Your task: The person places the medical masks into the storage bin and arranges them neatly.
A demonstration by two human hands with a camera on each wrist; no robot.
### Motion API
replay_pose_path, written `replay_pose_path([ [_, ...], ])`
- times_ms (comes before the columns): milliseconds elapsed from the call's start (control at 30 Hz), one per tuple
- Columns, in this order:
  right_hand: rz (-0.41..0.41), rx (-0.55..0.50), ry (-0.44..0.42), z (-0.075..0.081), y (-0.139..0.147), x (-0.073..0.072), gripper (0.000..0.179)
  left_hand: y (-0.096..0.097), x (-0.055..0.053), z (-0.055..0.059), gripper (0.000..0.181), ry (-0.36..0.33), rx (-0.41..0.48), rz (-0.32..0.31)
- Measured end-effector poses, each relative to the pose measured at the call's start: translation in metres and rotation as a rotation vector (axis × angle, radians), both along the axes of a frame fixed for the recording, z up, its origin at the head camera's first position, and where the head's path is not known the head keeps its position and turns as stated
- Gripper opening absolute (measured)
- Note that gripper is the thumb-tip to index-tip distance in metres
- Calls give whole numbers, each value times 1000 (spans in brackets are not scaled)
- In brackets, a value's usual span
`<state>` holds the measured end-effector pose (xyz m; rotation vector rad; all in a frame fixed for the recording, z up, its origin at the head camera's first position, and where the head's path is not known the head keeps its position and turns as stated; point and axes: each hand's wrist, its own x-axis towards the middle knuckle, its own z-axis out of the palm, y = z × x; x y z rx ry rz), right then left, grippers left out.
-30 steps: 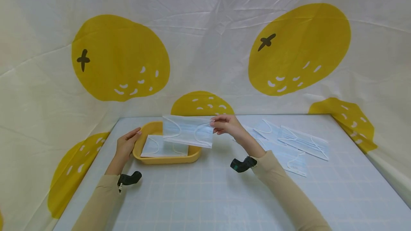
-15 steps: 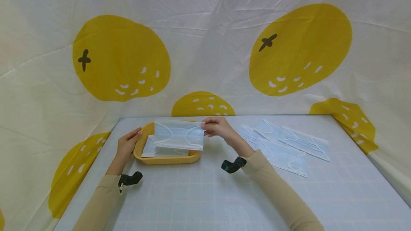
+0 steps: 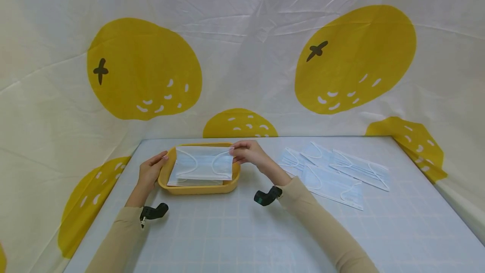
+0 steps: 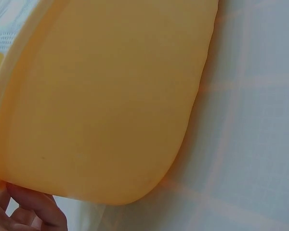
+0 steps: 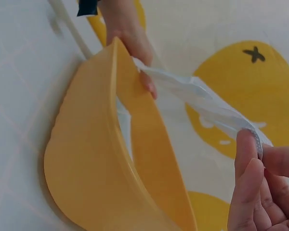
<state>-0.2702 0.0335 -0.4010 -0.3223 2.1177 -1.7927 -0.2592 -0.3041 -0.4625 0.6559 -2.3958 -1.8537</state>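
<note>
My right hand [image 3: 248, 153] pinches the right end of a pale blue face mask [image 3: 204, 163] between thumb and fingers. The mask hangs over a yellow plastic basket [image 3: 197, 190], its ear loops showing on the near side. In the right wrist view this mask [image 5: 202, 96] slants above the basket's rim [image 5: 120, 120]. Beneath it, another mask [image 3: 172, 177] lies inside the basket, largely covered. My left hand [image 3: 149, 172] grips the basket's left end at the rim; the left wrist view shows curled fingers [image 4: 36, 207] against the rim's corner.
Several more face masks [image 3: 333, 184] lie overlapping on the table to the right of the basket. The table has a pale checked cover [image 3: 227, 231]. Behind it hangs a white curtain [image 3: 246, 66] printed with yellow fruit. Each wrist wears a black camera [image 3: 267, 196].
My right hand has moved left and down, carrying the mask from the basket's right part to over its middle. My left hand stays at the basket's left end.
</note>
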Motion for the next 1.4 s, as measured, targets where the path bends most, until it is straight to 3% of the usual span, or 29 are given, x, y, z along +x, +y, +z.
replay_pose_path([
  [667, 9, -8, -35, -12, -21, 5, 24, -1, -1, 0, 53, -11, 34, 8],
  [1000, -37, -25, -71, -21, -27, 0, 25, 0, 0, -2, 52, 1, 36, 13],
  [1400, -54, 0, -79, -19, -39, 0, 25, 0, -3, -3, 51, -6, 27, 30],
])
